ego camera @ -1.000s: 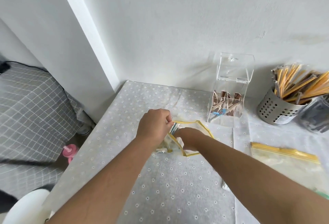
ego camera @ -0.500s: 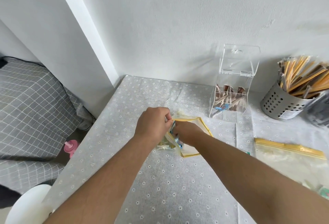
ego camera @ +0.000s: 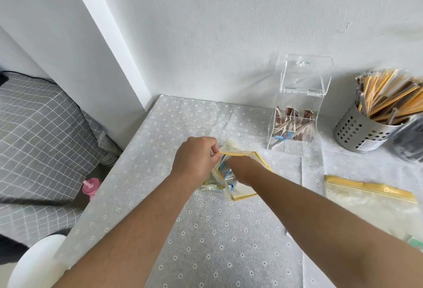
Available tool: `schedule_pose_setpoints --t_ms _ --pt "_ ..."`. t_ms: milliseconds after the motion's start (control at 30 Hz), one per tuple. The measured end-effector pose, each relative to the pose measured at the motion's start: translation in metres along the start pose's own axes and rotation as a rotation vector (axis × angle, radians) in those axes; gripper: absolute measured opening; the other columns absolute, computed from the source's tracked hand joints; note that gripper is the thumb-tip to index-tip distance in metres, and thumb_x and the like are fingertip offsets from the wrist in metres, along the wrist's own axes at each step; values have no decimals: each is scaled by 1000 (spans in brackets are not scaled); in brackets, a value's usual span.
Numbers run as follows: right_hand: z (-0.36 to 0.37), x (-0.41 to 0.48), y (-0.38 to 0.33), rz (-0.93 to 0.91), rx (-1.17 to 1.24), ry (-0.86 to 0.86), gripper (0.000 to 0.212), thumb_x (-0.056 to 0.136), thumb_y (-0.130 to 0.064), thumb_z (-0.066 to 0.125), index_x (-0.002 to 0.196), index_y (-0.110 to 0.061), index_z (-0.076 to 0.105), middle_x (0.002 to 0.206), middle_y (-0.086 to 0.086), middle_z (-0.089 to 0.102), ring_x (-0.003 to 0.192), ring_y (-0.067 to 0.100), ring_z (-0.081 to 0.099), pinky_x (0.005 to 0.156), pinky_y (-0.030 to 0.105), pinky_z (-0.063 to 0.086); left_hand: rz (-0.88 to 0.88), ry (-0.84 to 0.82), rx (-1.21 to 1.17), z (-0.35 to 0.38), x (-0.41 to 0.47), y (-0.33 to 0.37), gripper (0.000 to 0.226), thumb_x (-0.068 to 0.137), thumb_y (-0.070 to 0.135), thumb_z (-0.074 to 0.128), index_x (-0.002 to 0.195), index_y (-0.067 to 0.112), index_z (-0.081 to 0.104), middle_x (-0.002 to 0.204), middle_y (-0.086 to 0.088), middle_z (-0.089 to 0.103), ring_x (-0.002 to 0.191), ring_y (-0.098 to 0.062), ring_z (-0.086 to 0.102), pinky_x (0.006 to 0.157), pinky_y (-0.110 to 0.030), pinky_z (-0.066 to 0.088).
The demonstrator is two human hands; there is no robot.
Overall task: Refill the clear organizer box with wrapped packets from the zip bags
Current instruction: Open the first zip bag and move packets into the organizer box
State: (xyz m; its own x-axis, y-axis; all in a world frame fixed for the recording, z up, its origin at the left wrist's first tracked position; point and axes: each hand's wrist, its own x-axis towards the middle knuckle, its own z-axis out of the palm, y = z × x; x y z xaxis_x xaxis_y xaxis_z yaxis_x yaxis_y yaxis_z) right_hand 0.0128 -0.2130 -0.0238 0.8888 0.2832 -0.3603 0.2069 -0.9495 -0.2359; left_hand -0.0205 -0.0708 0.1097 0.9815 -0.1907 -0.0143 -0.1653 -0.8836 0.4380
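Observation:
A small zip bag with a yellow seal lies in the middle of the table, holding white and blue wrapped packets. My left hand pinches the bag's upper rim and holds the mouth apart. My right hand is pushed inside the bag, its fingers hidden among the packets. The clear organizer box stands at the back by the wall with its lid raised; brown packets and one blue packet lie in its compartments. A second, larger zip bag lies flat at the right.
A perforated metal cup full of long yellow and brown sticks stands at the back right, a dark container beside it. The table has a daisy-print cloth. To the left are a grey checked bed and a pink bottle on the floor.
My right hand has gone deeper into the small zip bag while my left hand keeps the rim pinched. The view has shifted a little; the bag has crumpled more.

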Motion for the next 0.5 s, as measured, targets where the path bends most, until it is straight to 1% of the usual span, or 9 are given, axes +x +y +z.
schedule_pose_setpoints --t_ms 133,233,367,500 --pt "-4 -1 -1 27 17 -26 30 92 -9 47 119 -12 58 114 10 64 106 28 61 86 35 50 -2 -13 5 3 -2 0 7 85 23 68 82 18 69 65 5 57 70 -21 64 61 -27 46" --pt "-1 0 -4 6 17 -12 31 89 -5 46 116 -13 59 114 8 63 107 26 60 82 32 46 -3 -8 5 3 -2 1 7 85 24 68 83 18 69 66 3 60 71 -21 64 61 -26 46" --pt "3 -1 -8 -8 2 -9 28 83 -6 56 110 -11 61 112 6 63 104 26 62 73 31 45 5 -13 0 2 -2 0 8 85 25 68 83 17 70 73 -3 68 73 -23 64 66 -28 48" --pt "-5 -4 -10 -14 81 18 27 83 -13 58 109 -8 57 107 7 64 100 25 60 74 30 43 12 -9 3 0 -2 -2 8 84 25 69 82 17 70 68 -1 64 73 -23 64 66 -29 49"
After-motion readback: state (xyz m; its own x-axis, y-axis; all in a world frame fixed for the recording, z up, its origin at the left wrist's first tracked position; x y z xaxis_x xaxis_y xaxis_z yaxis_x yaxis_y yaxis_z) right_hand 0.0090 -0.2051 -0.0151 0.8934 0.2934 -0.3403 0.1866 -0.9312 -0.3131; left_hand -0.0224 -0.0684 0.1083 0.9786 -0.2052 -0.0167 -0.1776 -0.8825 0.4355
